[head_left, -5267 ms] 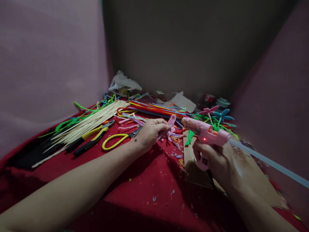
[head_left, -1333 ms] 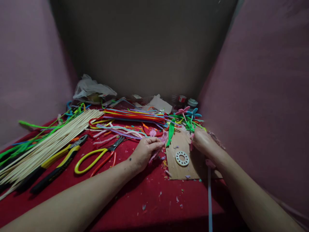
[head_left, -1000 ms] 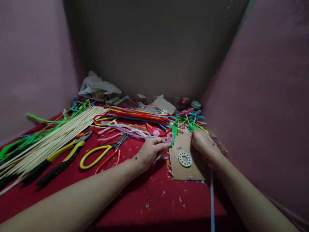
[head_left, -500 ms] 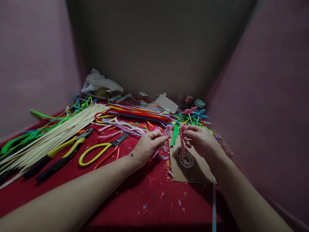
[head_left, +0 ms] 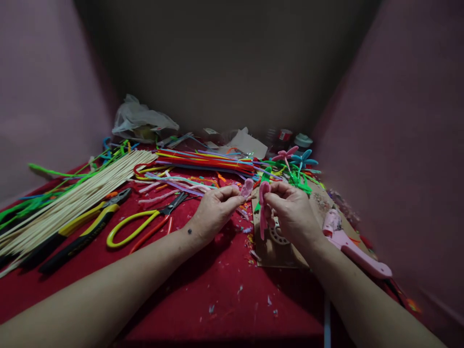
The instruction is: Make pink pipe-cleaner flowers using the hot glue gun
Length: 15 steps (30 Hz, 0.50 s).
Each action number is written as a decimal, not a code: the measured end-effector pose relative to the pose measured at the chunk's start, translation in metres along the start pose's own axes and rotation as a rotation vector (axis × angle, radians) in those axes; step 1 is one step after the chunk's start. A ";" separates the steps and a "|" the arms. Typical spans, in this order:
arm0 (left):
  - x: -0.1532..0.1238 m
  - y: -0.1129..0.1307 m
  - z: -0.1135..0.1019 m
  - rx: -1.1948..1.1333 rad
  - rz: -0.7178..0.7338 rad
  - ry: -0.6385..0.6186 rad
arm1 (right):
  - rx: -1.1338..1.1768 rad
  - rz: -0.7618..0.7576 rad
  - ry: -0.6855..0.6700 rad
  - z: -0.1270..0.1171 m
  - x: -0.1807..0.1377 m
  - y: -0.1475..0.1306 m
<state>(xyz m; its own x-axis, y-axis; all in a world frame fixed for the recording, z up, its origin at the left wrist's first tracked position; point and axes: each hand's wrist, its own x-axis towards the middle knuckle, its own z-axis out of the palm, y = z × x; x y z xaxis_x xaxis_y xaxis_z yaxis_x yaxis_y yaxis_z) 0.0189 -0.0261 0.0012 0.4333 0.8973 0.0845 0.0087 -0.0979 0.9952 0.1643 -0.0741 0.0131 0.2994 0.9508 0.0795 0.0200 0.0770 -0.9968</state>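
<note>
My left hand [head_left: 212,212] pinches a pink fuzzy pipe-cleaner piece between thumb and fingers; its rounded, petal-like end [head_left: 247,188] sticks up past the fingertips. In my right hand [head_left: 295,208] is a second pink pipe-cleaner piece [head_left: 264,217], looped at the top with a tail hanging down. The two pink pieces are close but apart. Below the right hand, a round disc with holes [head_left: 278,235] lies on a cardboard sheet [head_left: 275,258], partly covered by the hand. A green leaf-like piece [head_left: 267,175] shows just behind the right-hand piece.
On the red cloth [head_left: 203,299] lie yellow-and-red-handled scissors [head_left: 134,227], pliers [head_left: 90,229] and pale thin sticks [head_left: 83,193]. Colourful pipe cleaners [head_left: 206,162] lie farther back. A pink glue gun [head_left: 357,253] rests right of my right forearm. Scraps are scattered about.
My right hand has come left and nearer the left hand, bringing its pink piece off the disc. The view has shifted slightly, and the glue gun now shows.
</note>
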 end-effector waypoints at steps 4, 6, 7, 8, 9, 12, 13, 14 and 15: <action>-0.004 0.002 0.003 0.051 0.024 0.020 | -0.081 -0.013 0.041 0.001 -0.002 0.000; -0.005 0.002 0.003 0.079 0.040 0.023 | -0.121 -0.027 0.069 0.001 -0.002 0.000; -0.005 0.002 0.003 0.098 0.052 0.021 | -0.142 -0.042 0.080 0.000 -0.002 0.000; -0.004 0.001 0.003 0.122 0.065 0.019 | -0.163 -0.059 0.088 -0.001 -0.002 0.001; -0.004 0.000 0.003 0.150 0.080 0.017 | -0.185 -0.077 0.092 -0.001 -0.002 0.001; -0.003 -0.001 0.002 0.234 0.117 0.013 | -0.246 -0.116 0.087 -0.003 -0.003 0.003; -0.003 -0.001 0.002 0.257 0.125 0.010 | -0.258 -0.127 0.083 -0.003 -0.003 0.004; -0.003 -0.001 0.002 0.275 0.133 0.006 | -0.263 -0.134 0.081 -0.003 -0.003 0.005; -0.003 -0.001 0.002 0.288 0.139 0.004 | -0.263 -0.139 0.079 -0.003 -0.004 0.005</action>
<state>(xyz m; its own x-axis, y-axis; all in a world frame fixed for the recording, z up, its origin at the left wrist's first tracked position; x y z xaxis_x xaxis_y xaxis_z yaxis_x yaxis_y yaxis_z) 0.0196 -0.0298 -0.0003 0.4450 0.8683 0.2193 0.2050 -0.3371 0.9189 0.1662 -0.0781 0.0078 0.3495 0.9096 0.2248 0.3094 0.1144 -0.9440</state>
